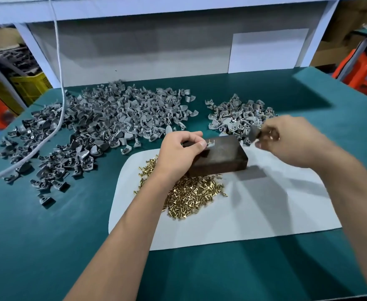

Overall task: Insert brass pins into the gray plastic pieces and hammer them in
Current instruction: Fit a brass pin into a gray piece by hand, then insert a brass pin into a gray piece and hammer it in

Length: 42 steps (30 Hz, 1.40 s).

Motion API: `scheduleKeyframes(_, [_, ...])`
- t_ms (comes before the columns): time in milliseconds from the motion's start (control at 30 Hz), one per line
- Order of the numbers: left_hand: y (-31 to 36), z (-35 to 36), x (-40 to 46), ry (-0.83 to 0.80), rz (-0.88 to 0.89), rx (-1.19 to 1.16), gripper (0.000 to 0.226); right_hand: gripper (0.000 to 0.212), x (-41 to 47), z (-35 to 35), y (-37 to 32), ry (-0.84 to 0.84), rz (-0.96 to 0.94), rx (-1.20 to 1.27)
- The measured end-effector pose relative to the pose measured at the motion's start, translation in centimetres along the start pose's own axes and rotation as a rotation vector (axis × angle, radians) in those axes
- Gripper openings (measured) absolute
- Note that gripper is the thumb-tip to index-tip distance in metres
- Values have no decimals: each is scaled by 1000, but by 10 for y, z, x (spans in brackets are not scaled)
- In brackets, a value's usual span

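Note:
A dark metal block (223, 156) lies on a white sheet (254, 209). My left hand (180, 148) pinches a gray plastic piece (210, 144) on the block's top, with a brass pin (209, 140) standing up out of it. My right hand (286, 140) is raised to the right of the block and grips a small hammer (255, 133), whose head is blurred. A heap of loose brass pins (191, 196) lies on the sheet in front of the block, partly under my left forearm.
A large pile of gray plastic pieces (104, 120) spreads over the green table (48, 235) at the left and back. A smaller pile (236, 116) sits behind my right hand. A white cable (56, 118) crosses the left pile.

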<state>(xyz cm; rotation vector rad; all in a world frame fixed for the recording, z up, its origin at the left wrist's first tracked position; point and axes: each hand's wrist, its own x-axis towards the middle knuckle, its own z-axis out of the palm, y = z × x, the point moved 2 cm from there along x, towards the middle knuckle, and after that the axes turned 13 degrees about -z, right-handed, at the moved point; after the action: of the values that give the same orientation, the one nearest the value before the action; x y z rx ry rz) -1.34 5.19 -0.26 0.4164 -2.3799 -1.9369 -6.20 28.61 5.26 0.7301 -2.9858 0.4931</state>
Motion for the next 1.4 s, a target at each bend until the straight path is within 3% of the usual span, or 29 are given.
scheduleKeyframes(267, [1,-1,1,-9,0,-39,26,17,-11,17,-1,-250,32,-98])
scheduleKeyframes(367, [1,-1,0,-4,6,-53,25,9,-4,6,-20,-121,-36,-153])
scheduleKeyframes(433, [1,-1,-1,-4,9,-65,24,19,3,5,-42,29,-153,-60])
scheduleKeyframes(533, [2,-2,0,-11,21,-85,15,32,12,17,-72,50,-329,18])
scheduleKeyframes(633, [3,-7,1,3,20,-114,8,21,23,27,-78,67,-374,-7])
scheduleKeyframes(733, [8,-26,7,138,52,-111,11,19,30,26,-73,148,-348,71])
scheduleKeyframes(833, [6,-70,15,399,43,-136,16,28,40,19,-58,172,-197,-13])
scheduleKeyframes(933, [-10,-117,19,612,-74,-97,15,36,52,14,-46,150,-15,-71])
scheduleKeyframes(1000, [-22,-140,22,720,-197,-25,18,40,55,15,-55,151,2,-136])
scheduleKeyframes(1100, [-35,-161,22,787,-305,61,15,27,48,29,-101,141,-263,-31])
scheduleKeyframes(1267, [-36,-170,22,699,-273,286,16,12,9,76,-197,-220,-843,100])
scheduleKeyframes(1400, [-40,-168,24,647,-281,397,15,15,-2,110,-226,-318,-947,96])
